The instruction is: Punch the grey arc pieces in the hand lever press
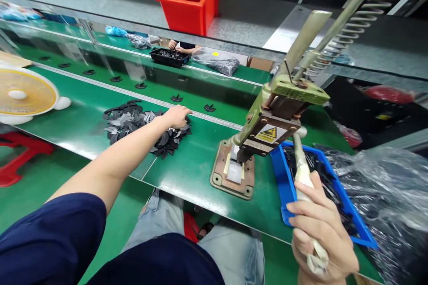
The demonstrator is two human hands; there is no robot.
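Note:
My left hand [176,117] is stretched over the far right side of a pile of dark curved flat parts [129,120]. Its fingers are curled downward, and whatever may be in them is hidden. My right hand [321,227] is wrapped around the pale, tape-covered lever [303,171] of a green hand press [257,118]. Below the press head, a metal fixture [235,172] sits on the brown base plate [218,167]. The press head has a yellow warning label [270,132].
A blue bin [282,187] of black parts stands beside the press, with plastic bags [391,178] to its right. Single dark parts [209,107] lie spaced along the green belt [154,97]. A fan [25,93] is left; a red bin [187,6] sits overhead. Another person's hands [177,47] work opposite.

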